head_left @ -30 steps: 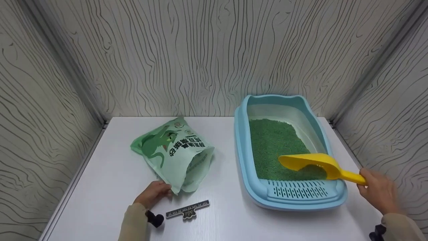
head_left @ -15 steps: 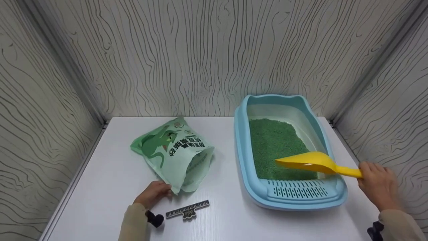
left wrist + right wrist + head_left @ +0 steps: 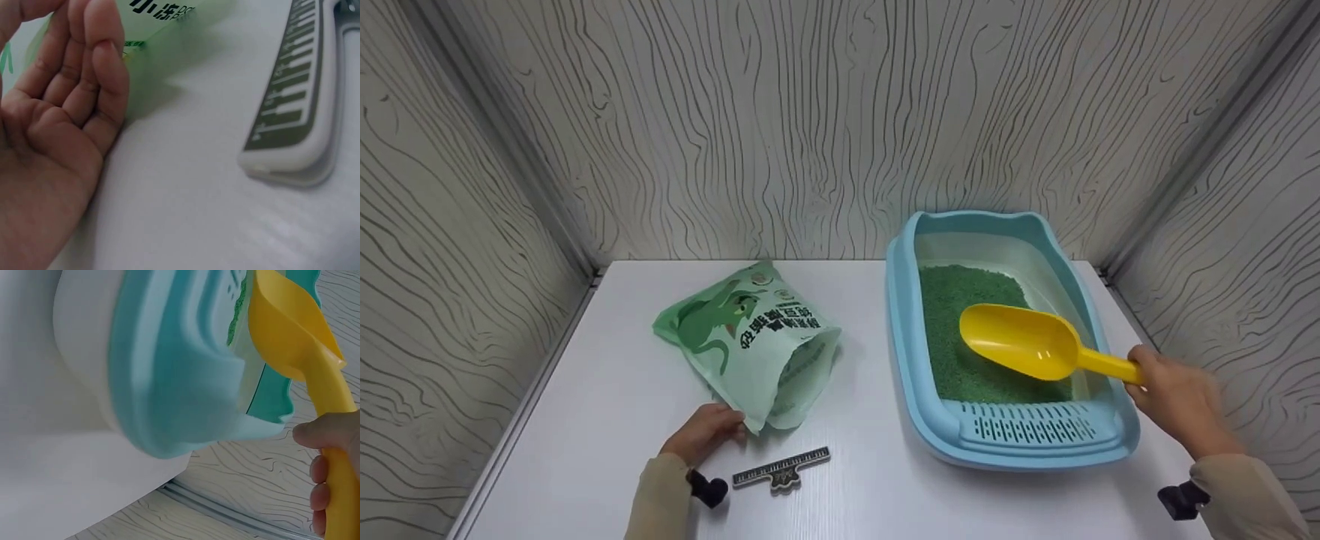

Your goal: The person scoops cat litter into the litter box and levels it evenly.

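My right hand [image 3: 1177, 397] grips the handle of a yellow litter scoop [image 3: 1024, 341], fingers wrapped round it in the right wrist view. The scoop's bowl hangs above the green litter [image 3: 960, 292] inside a pale blue litter box [image 3: 911, 375], its smooth yellow inside turned toward the head camera with no litter visible in it. At the left, my left hand [image 3: 705, 433] pinches the lower corner of a light green cat litter bag [image 3: 750, 337]. The bag lies on its side with its mouth gaping toward the front. Fingertips are partly hidden at the bag's edge.
A black-and-white clip with a piano-key pattern [image 3: 781, 469] lies on the white table [image 3: 855, 480], just right of my left wrist. Wood-grain panels [image 3: 750, 127] stand behind and on both sides. The box has a slotted front step [image 3: 1031, 427].
My right hand has moved left and away from me with the scoop. The scoop's bowl has turned from edge-on to facing up toward the camera. The left hand and the bag stay put.
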Demonstrator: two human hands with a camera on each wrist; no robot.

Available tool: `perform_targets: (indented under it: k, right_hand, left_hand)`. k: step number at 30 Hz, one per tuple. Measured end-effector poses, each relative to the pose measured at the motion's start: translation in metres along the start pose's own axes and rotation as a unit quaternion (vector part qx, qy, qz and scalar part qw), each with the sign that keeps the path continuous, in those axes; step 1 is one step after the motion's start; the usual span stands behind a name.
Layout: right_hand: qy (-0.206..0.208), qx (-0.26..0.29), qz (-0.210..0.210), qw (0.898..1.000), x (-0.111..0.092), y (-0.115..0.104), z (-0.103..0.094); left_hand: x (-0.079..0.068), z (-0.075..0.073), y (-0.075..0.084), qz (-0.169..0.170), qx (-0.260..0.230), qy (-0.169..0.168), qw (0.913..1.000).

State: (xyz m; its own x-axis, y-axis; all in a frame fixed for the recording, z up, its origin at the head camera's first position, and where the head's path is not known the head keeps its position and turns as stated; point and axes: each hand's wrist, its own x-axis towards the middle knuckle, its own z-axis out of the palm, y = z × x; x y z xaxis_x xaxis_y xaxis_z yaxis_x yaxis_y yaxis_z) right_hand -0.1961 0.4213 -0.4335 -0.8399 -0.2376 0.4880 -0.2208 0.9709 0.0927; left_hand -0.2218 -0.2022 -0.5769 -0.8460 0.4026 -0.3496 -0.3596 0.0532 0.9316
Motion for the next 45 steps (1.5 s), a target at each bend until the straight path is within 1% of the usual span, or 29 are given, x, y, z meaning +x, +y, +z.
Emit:
perform_targets:
  k: [2,4,7,11,15,17,23,27,31,35,38,45]
  right_hand:
    - [-0.022,0.01,0.011,1.0,0.003,-0.006,-0.001]
    - [-0.05,0.022,0.027,0.998,0.005,-0.013,-0.003]
    - [-0.078,0.03,0.042,0.996,0.007,-0.023,-0.005]
    - [-0.088,0.036,0.051,0.994,0.008,-0.037,-0.006]
    - [-0.111,0.066,0.075,0.989,0.011,-0.053,-0.008]
    - [-0.115,0.084,0.083,0.986,0.011,-0.059,-0.01]
    - [-0.111,0.112,0.1,0.982,0.013,-0.067,-0.02]
    - [-0.122,0.139,0.118,0.976,0.017,-0.072,-0.026]
    - [-0.124,0.164,0.112,0.972,0.021,-0.085,-0.029]
    - [-0.123,0.176,0.092,0.972,0.024,-0.1,-0.029]
    - [-0.127,0.184,0.084,0.971,0.026,-0.111,-0.027]
    - [-0.153,0.21,0.075,0.963,0.029,-0.131,-0.022]
  left_hand:
    - [0.002,-0.001,-0.001,-0.001,0.002,0.002,1.0]
    - [0.006,-0.004,-0.006,-0.002,0.003,0.005,1.0]
    - [0.011,-0.007,-0.013,-0.005,0.002,0.012,0.9999]
    - [0.014,-0.009,-0.02,-0.004,0.001,0.016,0.9999]
    - [0.015,-0.009,-0.021,0.001,0.004,0.019,0.9998]
    - [0.015,-0.008,-0.021,0.0,0.001,0.02,0.9998]
    - [0.015,-0.007,-0.02,-0.015,0.001,0.027,0.9995]
    - [0.015,-0.01,-0.021,-0.016,0.006,0.027,0.9995]
    - [0.016,-0.011,-0.022,-0.008,0.008,0.02,0.9997]
    - [0.015,-0.01,-0.021,-0.007,0.014,0.019,0.9997]
    - [0.014,-0.01,-0.021,-0.009,0.02,0.018,0.9996]
    - [0.014,-0.01,-0.02,-0.002,0.022,0.02,0.9996]
